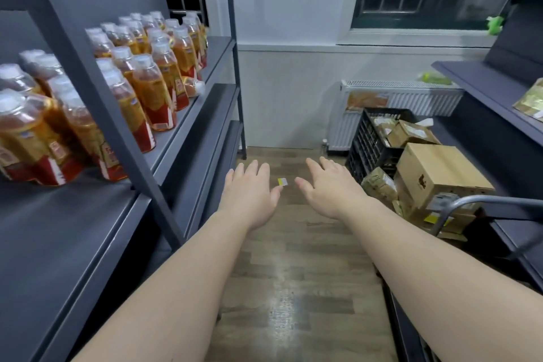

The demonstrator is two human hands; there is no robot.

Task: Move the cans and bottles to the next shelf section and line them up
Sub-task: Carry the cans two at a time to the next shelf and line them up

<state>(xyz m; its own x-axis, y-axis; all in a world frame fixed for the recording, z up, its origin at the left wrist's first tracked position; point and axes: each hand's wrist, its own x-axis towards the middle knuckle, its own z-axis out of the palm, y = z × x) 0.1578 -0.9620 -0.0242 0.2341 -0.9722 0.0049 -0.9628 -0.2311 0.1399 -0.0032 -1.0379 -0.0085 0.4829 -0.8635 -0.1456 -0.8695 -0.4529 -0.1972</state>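
Observation:
Several amber drink bottles point(152, 88) with white caps and red-gold labels stand in rows on the far section of the grey shelf point(188, 123) at left. More of the same bottles point(38, 126) crowd the near section, left of the slanted upright post point(117, 114). One bottle point(194, 87) lies on its side at the right end of the rows. My left hand point(249, 194) and my right hand point(329, 188) are stretched out over the aisle floor, fingers straight, holding nothing, both clear of the shelf.
A black crate point(370, 141) and cardboard boxes point(437, 173) sit at the right by a white radiator point(411, 97). A metal cart handle point(476, 203) and another grey shelf unit point(493, 103) border the right. A small yellow-white scrap point(282, 181) lies on the wooden floor.

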